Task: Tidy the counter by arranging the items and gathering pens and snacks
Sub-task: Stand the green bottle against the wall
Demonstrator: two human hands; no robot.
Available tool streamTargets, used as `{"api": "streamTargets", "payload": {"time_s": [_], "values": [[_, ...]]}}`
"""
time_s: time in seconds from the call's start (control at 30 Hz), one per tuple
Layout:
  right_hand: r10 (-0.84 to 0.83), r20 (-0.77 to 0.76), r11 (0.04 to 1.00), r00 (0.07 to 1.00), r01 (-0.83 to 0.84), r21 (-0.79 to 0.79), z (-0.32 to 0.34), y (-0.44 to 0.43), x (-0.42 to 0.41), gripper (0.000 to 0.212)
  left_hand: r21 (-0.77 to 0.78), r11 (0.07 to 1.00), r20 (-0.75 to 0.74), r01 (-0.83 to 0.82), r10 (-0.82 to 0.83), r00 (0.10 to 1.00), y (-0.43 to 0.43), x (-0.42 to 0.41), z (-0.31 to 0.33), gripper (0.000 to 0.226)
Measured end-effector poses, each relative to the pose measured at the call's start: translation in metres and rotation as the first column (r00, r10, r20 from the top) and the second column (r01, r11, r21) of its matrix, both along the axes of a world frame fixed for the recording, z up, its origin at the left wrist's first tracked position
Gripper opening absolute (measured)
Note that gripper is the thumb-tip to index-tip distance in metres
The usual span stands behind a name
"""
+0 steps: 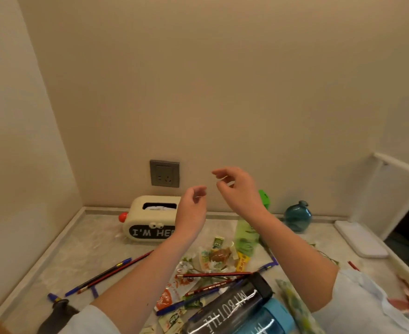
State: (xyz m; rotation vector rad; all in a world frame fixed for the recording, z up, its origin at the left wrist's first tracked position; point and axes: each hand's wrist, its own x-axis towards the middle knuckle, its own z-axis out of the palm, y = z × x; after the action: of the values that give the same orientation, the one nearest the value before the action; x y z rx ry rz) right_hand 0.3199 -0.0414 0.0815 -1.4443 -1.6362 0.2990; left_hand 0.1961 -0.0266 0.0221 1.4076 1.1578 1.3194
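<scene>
The fingers (200, 192) of the left hand (191, 210) are loosely curled and relaxed, with nothing in them. The hand is raised in mid-frame, above the worktop (83, 249). Just to its right and a little higher, the fingers (222, 173) of the right hand (241, 191) curve forward the same way. Thumb and forefinger are close together, and as far as the soft picture shows, nothing lies between them. The two hands are near each other but apart.

Behind the left wrist stands a cream tissue box (148, 220) with a red knob and a dark front panel lettered "I'M HE", the rest hidden by the arm. Above it a grey wall socket (165, 173) sits in the wall. Behind the right forearm stands a green bottle (245, 235), and further right a teal vase (297, 215) against the wall.

Between the forearms, in the lower middle of the frame, the snack packets (213, 256) lie in a loose heap, with a yellow packet (243, 261) at its right edge and an orange-and-white packet (172, 292) lower down. Two red pencils (218, 275) lie across this heap, and a blue pen (181, 304) lies below them. Lower left, another blue pen (97, 278) and a red pencil (116, 271) lie side by side on the bare worktop.

At the bottom edge a black bottle (230, 307) with white lettering lies on its side, touching a blue bottle (271, 317). A flat white object (362, 239) lies at the right edge of the worktop.
</scene>
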Motion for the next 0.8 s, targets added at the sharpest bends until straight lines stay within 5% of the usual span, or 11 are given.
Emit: {"api": "streamTargets", "payload": {"time_s": [0.1, 0.27, 0.53, 0.8], "values": [[-0.042, -0.045, 0.999, 0.998, 0.043, 0.016, 0.007, -0.011, 0.035, 0.031, -0.017, 0.995, 0.003, 0.093, -0.093, 0.996, -0.007, 0.035, 0.003, 0.032], [-0.116, -0.065, 0.988, 0.991, 0.109, -0.11, 0.002, -0.027, 0.092, 0.031, -0.129, 0.964, -0.16, 0.231, -0.25, 0.955, -0.017, 0.093, -0.01, 0.086], [-0.048, -0.338, 0.816, 0.94, -0.158, -0.557, -0.023, -0.034, 0.117, 0.056, -0.116, 0.989, -0.265, 0.09, -0.118, 0.957, -0.015, 0.12, -0.045, 0.067], [0.036, -0.476, 0.87, 0.879, -0.263, -0.418, -0.02, -0.006, 0.099, 0.037, -0.049, 0.998, -0.18, 0.041, -0.049, 0.982, 0.017, 0.098, -0.03, 0.066]]}}
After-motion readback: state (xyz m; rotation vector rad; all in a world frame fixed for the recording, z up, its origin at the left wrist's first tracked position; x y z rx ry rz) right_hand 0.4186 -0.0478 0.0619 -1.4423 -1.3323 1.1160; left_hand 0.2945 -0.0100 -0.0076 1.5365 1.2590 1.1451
